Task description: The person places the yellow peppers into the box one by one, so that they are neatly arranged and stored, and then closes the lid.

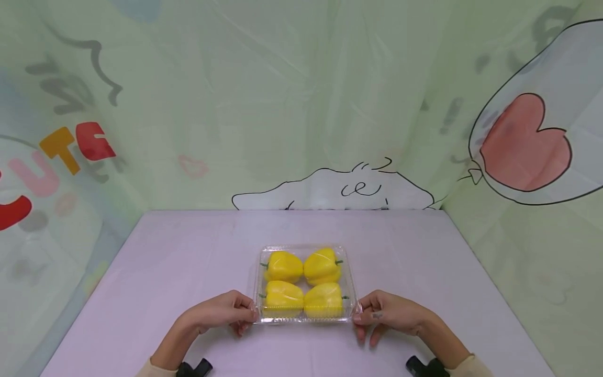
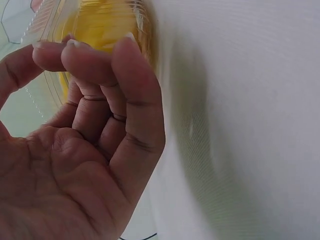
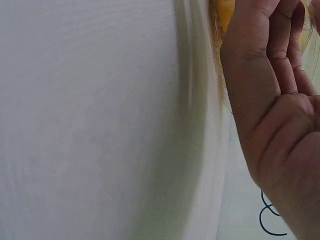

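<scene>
A clear plastic clamshell box (image 1: 306, 320) sits in the middle of the table, holding several yellow bell peppers (image 1: 322, 267) with green stems, set in two rows. At its near left corner, my left hand (image 1: 226, 313) pinches the rim between thumb and fingers. My right hand (image 1: 393, 314) grips the near right corner the same way, its lower fingers hanging below the edge. In the left wrist view, curled fingertips of the left hand (image 2: 100, 120) are right at the box's ridged side (image 2: 42, 30). The right wrist view shows the right hand (image 3: 265, 85) beside a sliver of yellow pepper (image 3: 226, 12).
A pale lilac cloth covers the table (image 1: 198, 246). Its far edge meets a light green printed curtain (image 1: 282, 104), which also hangs along both sides. Black wrist camera mounts (image 1: 194, 368) show near both sleeves at the bottom.
</scene>
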`<state>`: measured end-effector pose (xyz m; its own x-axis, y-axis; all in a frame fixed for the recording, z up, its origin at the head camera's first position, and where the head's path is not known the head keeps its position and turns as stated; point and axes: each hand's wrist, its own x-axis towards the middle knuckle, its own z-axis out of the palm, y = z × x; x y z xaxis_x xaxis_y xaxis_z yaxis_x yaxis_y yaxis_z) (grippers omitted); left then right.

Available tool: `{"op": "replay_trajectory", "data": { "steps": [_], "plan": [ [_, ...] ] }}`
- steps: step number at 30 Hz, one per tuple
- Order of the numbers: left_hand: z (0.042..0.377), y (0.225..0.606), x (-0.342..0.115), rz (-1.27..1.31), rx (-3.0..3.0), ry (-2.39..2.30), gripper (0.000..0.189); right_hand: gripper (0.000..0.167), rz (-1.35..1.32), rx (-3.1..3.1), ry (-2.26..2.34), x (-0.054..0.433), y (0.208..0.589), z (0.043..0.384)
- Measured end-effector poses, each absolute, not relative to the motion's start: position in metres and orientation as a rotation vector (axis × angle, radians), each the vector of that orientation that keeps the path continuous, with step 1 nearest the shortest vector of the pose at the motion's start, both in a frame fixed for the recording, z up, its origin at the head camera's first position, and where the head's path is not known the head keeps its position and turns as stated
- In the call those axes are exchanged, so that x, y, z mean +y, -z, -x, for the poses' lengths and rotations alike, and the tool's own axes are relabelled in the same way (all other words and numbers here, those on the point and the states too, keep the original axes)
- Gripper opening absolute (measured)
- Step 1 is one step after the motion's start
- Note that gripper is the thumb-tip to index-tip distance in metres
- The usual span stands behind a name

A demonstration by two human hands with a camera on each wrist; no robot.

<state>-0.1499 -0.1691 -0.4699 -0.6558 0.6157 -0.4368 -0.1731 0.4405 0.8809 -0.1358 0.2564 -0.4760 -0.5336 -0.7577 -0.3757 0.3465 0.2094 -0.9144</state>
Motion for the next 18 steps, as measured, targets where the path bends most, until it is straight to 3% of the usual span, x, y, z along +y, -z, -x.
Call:
{"op": "replay_trajectory", "data": {
  "steps": [6, 13, 18],
  "plan": [
    [0.1525, 0.4695, -0.1704, -0.386, 1.885, -1.299, 0.029, 0.049, 0.413, 1.527, 1.503, 0.2553, 0.4747, 0.1354],
    [0.1527, 0.4696, -0.1700, -0.385, 1.843, -1.333, 0.030, 0.028, 0.357, 1.504, 1.517, 0.2560, 0.4781, 0.1356],
    [0.1536, 0.4721, -0.1702, -0.393, 1.831, -1.352, 0.019, 0.038, 0.383, 1.489, 1.526, 0.2570, 0.4795, 0.1354]
  ]
}}
